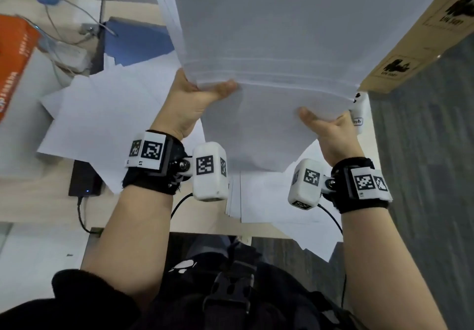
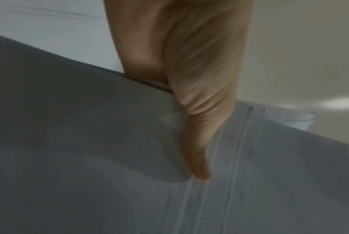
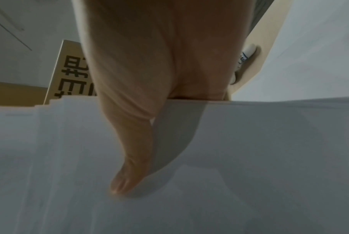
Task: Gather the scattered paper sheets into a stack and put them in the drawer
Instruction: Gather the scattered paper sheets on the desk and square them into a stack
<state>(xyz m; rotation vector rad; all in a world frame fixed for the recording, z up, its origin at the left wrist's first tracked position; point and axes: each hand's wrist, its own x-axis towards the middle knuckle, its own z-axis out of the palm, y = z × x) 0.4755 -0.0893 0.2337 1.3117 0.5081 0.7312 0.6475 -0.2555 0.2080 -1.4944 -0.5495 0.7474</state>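
A thick stack of white paper sheets [image 1: 269,34] is held up above the desk, filling the upper middle of the head view. My left hand [image 1: 195,99] grips its lower left edge, thumb on the near face. My right hand [image 1: 325,124] grips the lower right edge the same way. In the left wrist view my thumb [image 2: 197,150] lies across the stack [image 2: 89,174]. In the right wrist view my thumb [image 3: 129,166] presses on the stack [image 3: 249,158]. More loose white sheets [image 1: 102,114] lie on the desk. The fingers behind the stack are hidden. No drawer shows.
An orange box [image 1: 12,55] sits at the left with cables and a power strip [image 1: 69,52]. A cardboard box [image 1: 423,34] stands at the right. A dark device [image 1: 82,178] lies near the desk's front. A white bottle [image 1: 359,114] stands by my right hand.
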